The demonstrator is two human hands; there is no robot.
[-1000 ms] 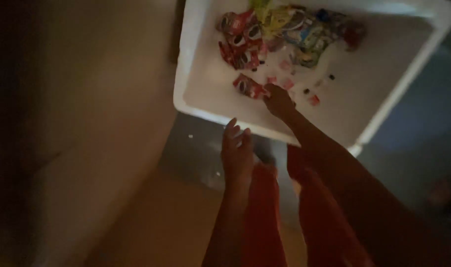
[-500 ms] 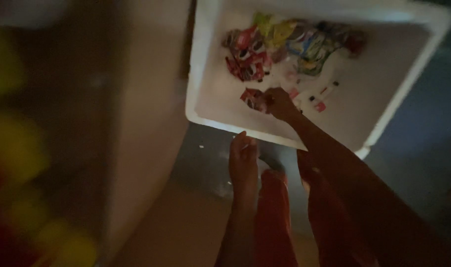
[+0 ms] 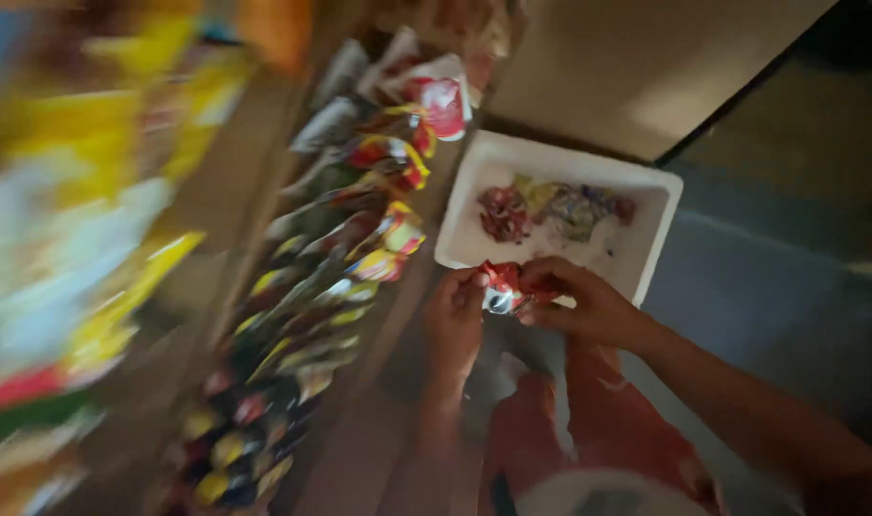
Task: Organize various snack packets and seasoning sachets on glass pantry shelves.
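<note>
Sachets in red and silver (image 3: 505,287) are gripped between the left hand (image 3: 455,320) and the right hand (image 3: 579,304), just beside the near rim of a white tray (image 3: 646,253) of mixed packets (image 3: 550,205).

The small red and silver packet (image 3: 502,289) is crumpled, pinched between the fingertips of both hands, just before the white tray's near edge.
</note>
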